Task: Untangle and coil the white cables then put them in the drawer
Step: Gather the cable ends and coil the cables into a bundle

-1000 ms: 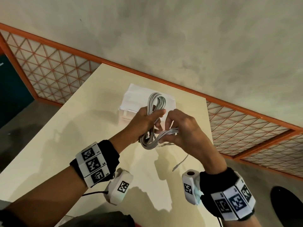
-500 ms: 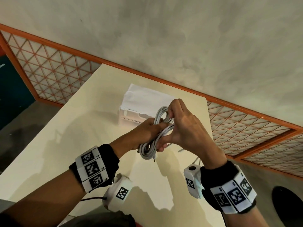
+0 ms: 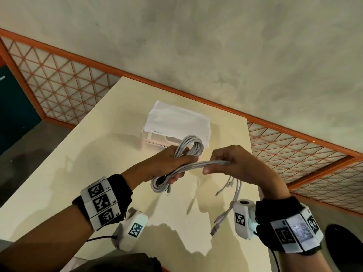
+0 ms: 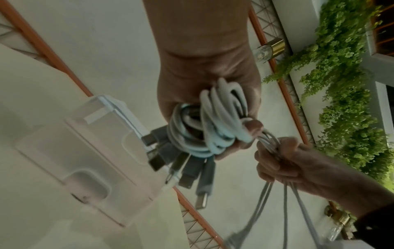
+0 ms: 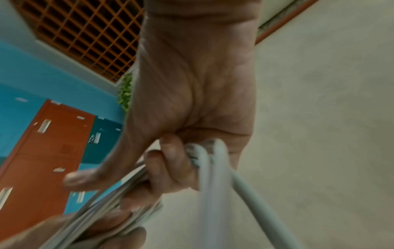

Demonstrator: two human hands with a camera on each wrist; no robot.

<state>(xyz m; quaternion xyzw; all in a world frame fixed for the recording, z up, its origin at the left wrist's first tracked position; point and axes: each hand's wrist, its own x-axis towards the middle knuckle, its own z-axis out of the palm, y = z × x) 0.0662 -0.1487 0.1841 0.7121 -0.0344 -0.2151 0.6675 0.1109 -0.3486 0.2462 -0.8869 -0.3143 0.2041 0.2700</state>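
Observation:
A coiled bundle of white cables [image 3: 189, 148] [image 4: 215, 121] sits in my left hand [image 3: 172, 161] [image 4: 213, 94], whose fingers curl round its middle above the table. Several strands [image 3: 206, 163] run from the coil to my right hand [image 3: 231, 163] [image 5: 170, 168], which grips them in a fist [image 4: 279, 161]. Loose ends with plugs [image 3: 224, 214] hang below the right hand. Grey connectors [image 4: 187, 170] dangle under the coil. A small white drawer unit [image 3: 174, 126] [image 4: 85, 160] stands behind the hands; its front looks closed.
The cream table [image 3: 88, 163] extends left and toward me, its right edge near my right wrist. A pale wall [image 3: 216, 46] and orange lattice railing [image 3: 59, 83] lie beyond. A dark round object [image 3: 345, 250] sits low on the right.
My right hand has drawn away from the coil to the right and lower, pulling the strands out taut. The left hand keeps hold of the coil, whose upper loop shows again.

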